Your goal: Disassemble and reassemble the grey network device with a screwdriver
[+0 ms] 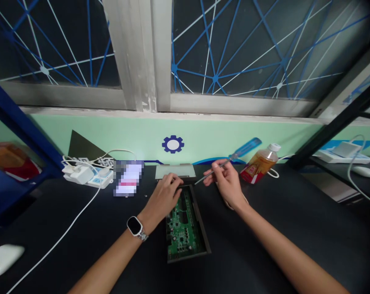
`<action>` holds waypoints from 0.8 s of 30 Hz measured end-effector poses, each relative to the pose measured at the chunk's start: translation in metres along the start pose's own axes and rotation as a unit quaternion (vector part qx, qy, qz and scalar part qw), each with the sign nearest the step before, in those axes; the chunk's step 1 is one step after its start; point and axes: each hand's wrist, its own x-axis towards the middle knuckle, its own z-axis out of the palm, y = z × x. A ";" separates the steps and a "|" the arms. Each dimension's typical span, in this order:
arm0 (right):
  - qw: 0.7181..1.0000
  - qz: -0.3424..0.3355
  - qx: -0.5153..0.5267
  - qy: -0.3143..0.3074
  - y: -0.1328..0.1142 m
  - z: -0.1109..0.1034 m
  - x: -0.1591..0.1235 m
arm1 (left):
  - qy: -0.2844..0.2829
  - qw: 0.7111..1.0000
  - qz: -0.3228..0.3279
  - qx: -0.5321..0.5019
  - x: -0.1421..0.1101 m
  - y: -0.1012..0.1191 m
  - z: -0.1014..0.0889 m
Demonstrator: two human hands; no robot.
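Note:
A dark, open-topped case (pixel 202 222) with a green circuit board (pixel 181 237) inside lies on the black desk in front of me. My left hand (pixel 166 195) is closed over the far left part of the case, fingers bent at its far end, some fingertips hidden. My right hand (pixel 225 181) grips a screwdriver (pixel 245 148) by its metal shaft. Its blue see-through handle points up and right, and the tip slants down near the case's far right corner; whether it touches cannot be told. Just beyond the case sits a pale flat panel (pixel 175 172).
Left of my hands are a lit phone (pixel 128 178), a white power strip (pixel 103 179) with cables, and a small screw-like bit (pixel 146 196). A drink bottle (pixel 258 165) leans beyond my right hand. A white mouse (pixel 4 260) lies at near left. Dark shelf frames flank the desk.

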 end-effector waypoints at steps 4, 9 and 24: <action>0.991 -0.014 -0.085 -0.106 -0.007 0.020 0.019 | -0.014 0.999 -0.011 -0.050 -0.001 -0.019 0.000; 0.958 -0.062 -0.200 -0.195 -0.008 0.045 0.032 | 0.013 0.997 -0.043 -0.068 -0.003 -0.030 0.006; 0.939 -0.134 -0.260 -0.182 0.016 0.055 0.026 | 0.050 0.992 -0.077 -0.082 -0.008 -0.038 0.009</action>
